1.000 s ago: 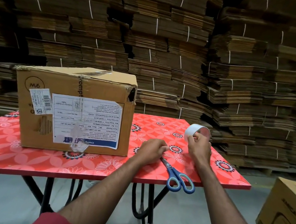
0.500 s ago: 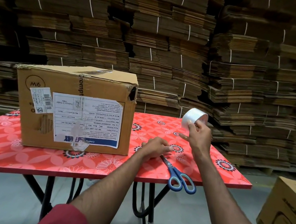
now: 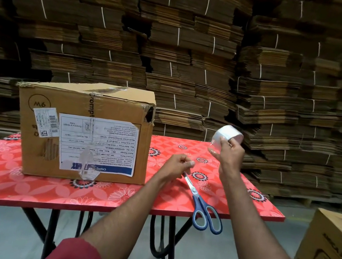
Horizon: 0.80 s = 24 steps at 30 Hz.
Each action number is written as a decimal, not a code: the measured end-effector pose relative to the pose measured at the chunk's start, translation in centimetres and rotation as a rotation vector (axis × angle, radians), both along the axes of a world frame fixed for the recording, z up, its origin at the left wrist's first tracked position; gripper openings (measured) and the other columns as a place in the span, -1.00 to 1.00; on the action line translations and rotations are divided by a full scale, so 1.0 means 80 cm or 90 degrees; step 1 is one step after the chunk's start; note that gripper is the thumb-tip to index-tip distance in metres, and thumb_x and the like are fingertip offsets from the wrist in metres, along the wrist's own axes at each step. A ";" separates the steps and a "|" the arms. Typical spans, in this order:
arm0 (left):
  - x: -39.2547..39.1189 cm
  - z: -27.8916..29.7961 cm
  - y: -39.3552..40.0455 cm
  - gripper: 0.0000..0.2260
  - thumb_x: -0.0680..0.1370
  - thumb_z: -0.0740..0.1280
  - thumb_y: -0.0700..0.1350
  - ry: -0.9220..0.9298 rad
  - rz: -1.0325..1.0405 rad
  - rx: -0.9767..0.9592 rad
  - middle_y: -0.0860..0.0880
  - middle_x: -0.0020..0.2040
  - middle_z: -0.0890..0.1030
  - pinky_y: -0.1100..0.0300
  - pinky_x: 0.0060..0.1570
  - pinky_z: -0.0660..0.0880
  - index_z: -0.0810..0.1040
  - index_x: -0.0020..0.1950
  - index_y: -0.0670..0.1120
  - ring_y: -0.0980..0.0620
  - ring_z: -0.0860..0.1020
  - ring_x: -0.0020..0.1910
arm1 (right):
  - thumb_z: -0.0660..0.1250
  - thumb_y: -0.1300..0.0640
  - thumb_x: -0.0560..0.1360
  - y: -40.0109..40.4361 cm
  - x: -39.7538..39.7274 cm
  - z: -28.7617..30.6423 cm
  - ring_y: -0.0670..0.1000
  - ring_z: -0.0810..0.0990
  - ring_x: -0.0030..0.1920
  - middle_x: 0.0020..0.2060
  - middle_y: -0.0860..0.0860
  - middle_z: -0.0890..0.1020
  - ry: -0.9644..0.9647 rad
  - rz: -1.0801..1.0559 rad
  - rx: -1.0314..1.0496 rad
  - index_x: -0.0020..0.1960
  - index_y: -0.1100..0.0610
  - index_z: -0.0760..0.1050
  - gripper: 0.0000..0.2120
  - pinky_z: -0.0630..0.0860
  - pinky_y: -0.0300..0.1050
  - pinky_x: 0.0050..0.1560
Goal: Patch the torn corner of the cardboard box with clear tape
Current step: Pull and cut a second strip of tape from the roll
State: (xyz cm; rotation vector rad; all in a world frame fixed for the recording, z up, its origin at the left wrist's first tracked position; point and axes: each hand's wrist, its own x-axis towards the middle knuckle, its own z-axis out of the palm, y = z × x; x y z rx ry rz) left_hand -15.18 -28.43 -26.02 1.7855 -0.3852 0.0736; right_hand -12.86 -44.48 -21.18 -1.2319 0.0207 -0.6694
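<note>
A brown cardboard box (image 3: 111,106) with white labels stands on the red flowered table (image 3: 22,182), left of centre. Its top right front corner (image 3: 150,113) is torn open into a dark hole. My right hand (image 3: 228,153) holds a roll of clear tape (image 3: 228,135) up above the table, to the right of the box. My left hand (image 3: 178,166) is curled in a loose fist just above the table, at the tips of the blue-handled scissors (image 3: 202,206). Whether a tape end runs to its fingers, I cannot tell.
The scissors lie on the table with their handles over the front edge. Another cardboard box (image 3: 329,255) stands on the floor at the lower right. Tall stacks of flattened cardboard (image 3: 199,55) fill the background behind the table.
My right hand has lifted the tape roll higher off the table and tilted it. My left hand stays by the scissor tips, slightly raised.
</note>
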 end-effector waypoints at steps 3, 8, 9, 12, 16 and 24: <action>0.009 -0.015 0.004 -0.86 0.62 0.33 -0.09 0.030 0.029 -0.059 -0.03 -0.28 0.56 0.22 -0.34 0.45 0.54 -0.08 -0.13 0.05 0.48 -0.33 | 0.33 0.21 0.63 0.007 0.009 -0.019 0.00 0.60 -0.20 -0.23 -0.03 0.53 0.033 -0.037 0.032 0.13 0.24 0.62 -0.85 0.70 0.05 -0.18; 0.019 -0.017 0.027 -0.70 0.55 0.43 -0.15 0.127 -0.037 -0.075 -0.13 -0.06 0.52 0.14 -0.31 0.54 0.44 0.22 -0.16 0.01 0.54 -0.25 | 0.33 0.19 0.62 0.016 0.026 -0.024 0.00 0.63 -0.16 -0.14 -0.01 0.58 0.058 -0.057 0.064 0.18 0.21 0.62 -0.82 0.71 0.14 -0.10; 0.019 -0.017 0.030 -0.62 0.54 0.43 -0.18 0.132 -0.044 -0.029 -0.14 -0.01 0.51 0.17 -0.29 0.54 0.38 0.29 -0.15 0.02 0.55 -0.22 | 0.33 0.21 0.63 0.017 0.028 -0.023 -0.01 0.62 -0.14 -0.11 0.00 0.57 0.058 -0.050 0.063 0.19 0.22 0.61 -0.82 0.72 0.08 -0.15; 0.021 -0.018 0.024 -0.49 0.54 0.42 -0.27 0.116 -0.043 0.079 -0.11 0.00 0.48 0.18 -0.20 0.53 0.25 0.40 -0.11 0.02 0.54 -0.16 | 0.30 0.28 0.63 0.022 0.028 -0.015 -0.04 0.61 -0.16 -0.10 -0.01 0.53 0.041 -0.032 0.038 0.23 0.24 0.57 -0.81 0.72 -0.02 -0.20; 0.025 -0.018 0.002 -0.44 0.54 0.41 -0.29 0.101 0.003 0.137 -0.12 0.10 0.47 0.10 -0.06 0.57 0.21 0.44 -0.13 -0.05 0.56 0.00 | 0.28 0.27 0.63 0.029 0.021 0.012 0.04 0.69 -0.16 -0.10 0.01 0.60 -0.021 -0.022 -0.027 0.14 0.14 0.56 -0.85 0.71 0.01 -0.18; 0.020 -0.021 -0.015 -0.67 0.59 0.35 -0.21 0.068 0.160 0.070 -0.11 0.31 0.46 0.09 0.10 0.50 0.43 0.34 -0.11 -0.05 0.51 0.18 | 0.30 0.26 0.62 0.030 0.013 0.046 0.11 0.74 -0.20 -0.09 0.16 0.67 -0.055 0.024 -0.082 -0.02 0.16 0.60 -0.88 0.67 -0.06 -0.28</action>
